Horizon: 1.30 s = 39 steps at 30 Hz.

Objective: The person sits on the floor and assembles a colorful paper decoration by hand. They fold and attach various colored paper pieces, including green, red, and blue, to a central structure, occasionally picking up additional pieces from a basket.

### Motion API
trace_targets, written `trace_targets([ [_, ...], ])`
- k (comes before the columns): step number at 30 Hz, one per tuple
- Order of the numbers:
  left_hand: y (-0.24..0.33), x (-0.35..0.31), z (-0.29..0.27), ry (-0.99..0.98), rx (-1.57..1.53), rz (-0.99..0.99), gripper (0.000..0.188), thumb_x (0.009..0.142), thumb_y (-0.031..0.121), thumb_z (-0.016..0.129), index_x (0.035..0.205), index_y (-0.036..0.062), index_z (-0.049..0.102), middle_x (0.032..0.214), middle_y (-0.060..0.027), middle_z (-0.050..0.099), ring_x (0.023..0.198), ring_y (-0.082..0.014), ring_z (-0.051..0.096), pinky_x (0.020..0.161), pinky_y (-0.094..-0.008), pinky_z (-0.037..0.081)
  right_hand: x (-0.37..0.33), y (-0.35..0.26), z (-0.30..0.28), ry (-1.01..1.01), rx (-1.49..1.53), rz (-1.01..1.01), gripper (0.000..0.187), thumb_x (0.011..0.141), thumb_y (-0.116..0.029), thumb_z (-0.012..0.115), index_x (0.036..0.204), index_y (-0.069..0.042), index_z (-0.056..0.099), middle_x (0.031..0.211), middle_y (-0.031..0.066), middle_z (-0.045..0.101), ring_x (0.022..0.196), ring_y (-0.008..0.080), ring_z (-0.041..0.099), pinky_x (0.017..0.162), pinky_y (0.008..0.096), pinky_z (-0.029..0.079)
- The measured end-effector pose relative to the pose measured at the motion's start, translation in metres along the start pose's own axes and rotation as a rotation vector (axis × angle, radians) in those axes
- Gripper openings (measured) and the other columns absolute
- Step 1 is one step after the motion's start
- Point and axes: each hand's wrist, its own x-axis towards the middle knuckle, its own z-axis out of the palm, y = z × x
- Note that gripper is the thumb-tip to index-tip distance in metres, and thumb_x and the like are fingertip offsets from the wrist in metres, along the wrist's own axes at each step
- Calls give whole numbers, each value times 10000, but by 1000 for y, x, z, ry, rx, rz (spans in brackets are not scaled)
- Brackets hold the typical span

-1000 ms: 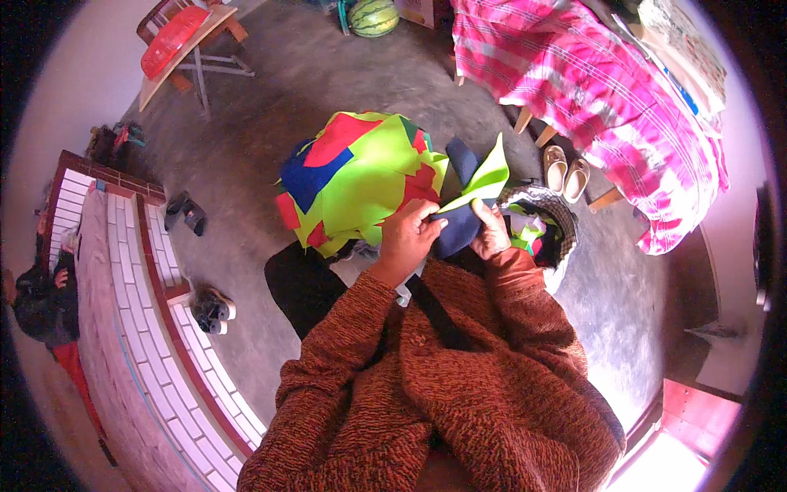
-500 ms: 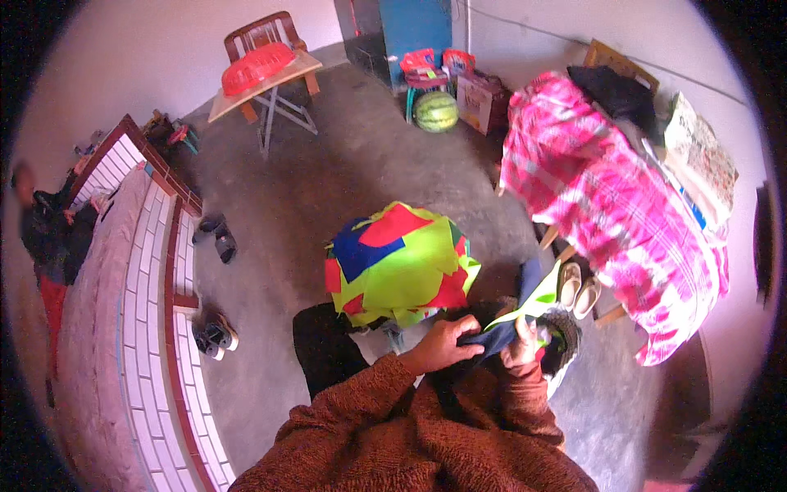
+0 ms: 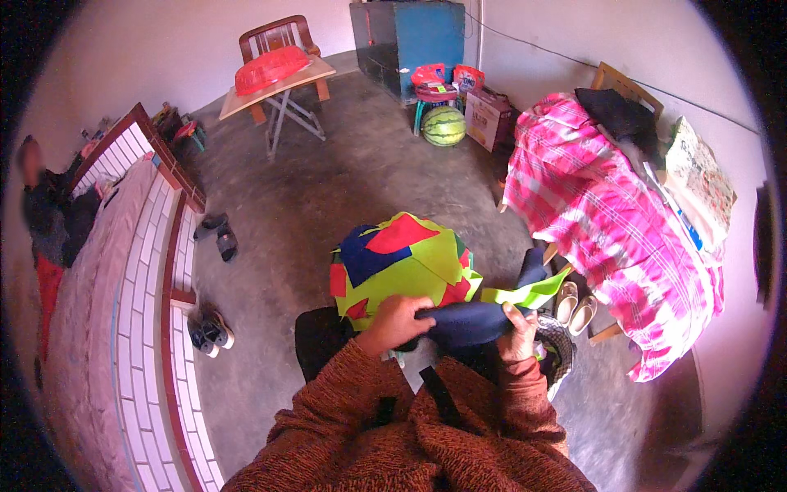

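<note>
My left hand [image 3: 397, 325] is closed on one end of a dark navy cloth piece [image 3: 466, 323]. My right hand [image 3: 517, 334] grips the other end, thumb on top, so the cloth stretches between them above my lap. A yellow-green cloth strip [image 3: 533, 293] sticks out beyond my right hand, with another dark strip [image 3: 531, 267] behind it; whether they are joined to the navy piece I cannot tell. Just ahead, a heap of red, blue and yellow-green cloth pieces [image 3: 402, 256] covers a low support. Beside my right wrist is a dark woven basket [image 3: 559, 353], partly hidden.
Right of me, a pink plaid cover [image 3: 590, 221] drapes over furniture, with pale shoes [image 3: 575, 308] beside it. At left, a person [image 3: 45, 213] is beyond a tile-sided bed [image 3: 143, 328]; dark shoes [image 3: 213, 332] lie near it. Farther off are a watermelon [image 3: 443, 126] and folding table [image 3: 232, 102].
My hands have moved apart, the left one leftward, and the navy cloth, bunched before, is now stretched out between them. The view has tilted up slightly.
</note>
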Motion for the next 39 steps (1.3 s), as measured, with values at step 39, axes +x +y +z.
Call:
trace_targets([
  [39, -90, -10, -23, 561, 611, -16, 309, 597, -46, 585, 866, 107, 590, 992, -75, 569, 1004, -278, 508, 877, -427, 349, 95, 135, -14, 86, 158, 294, 295, 779, 18, 612, 1059, -53, 550, 972, 70, 620, 870, 223, 608, 789, 361, 497],
])
